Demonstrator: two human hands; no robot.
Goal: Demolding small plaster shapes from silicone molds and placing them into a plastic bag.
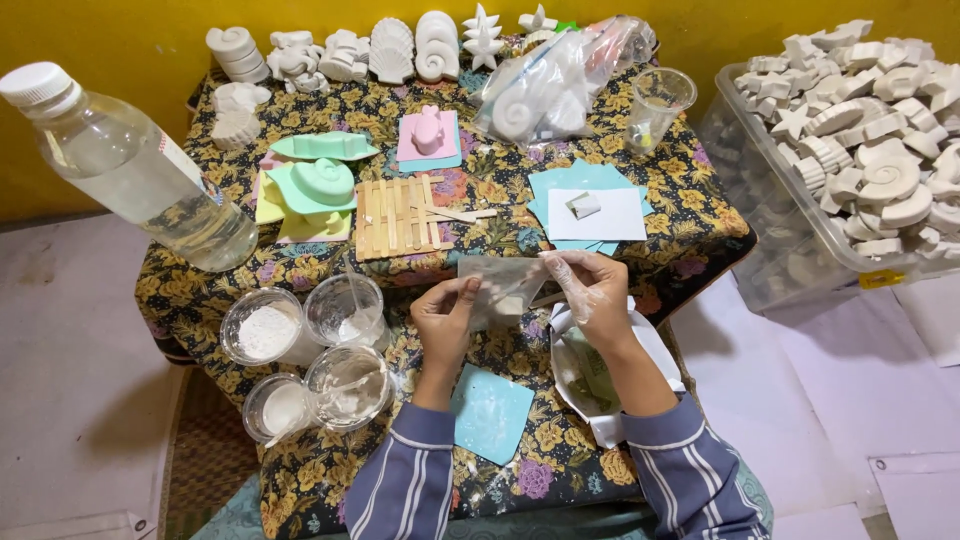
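Note:
My left hand (443,318) and my right hand (590,290) meet over a flower-patterned table (690,235). Between them they hold a thin clear plastic glove (500,285). The right hand wears a clear plastic glove; the left hand is bare and pinches the loose glove's left edge. Just beyond the hands lies a rack of wooden sticks (398,216). A light blue square sheet (489,412) lies under my left forearm, and a white plastic bag (590,375) sits under the right one.
Clear cups of white powder and paste (305,355) stand at the left, behind them a lying water bottle (130,165). Green and pink moulds (320,185), blue and white sheets (590,210), white plaster shells (390,50) and a clear tub of casts (860,150) surround the work spot.

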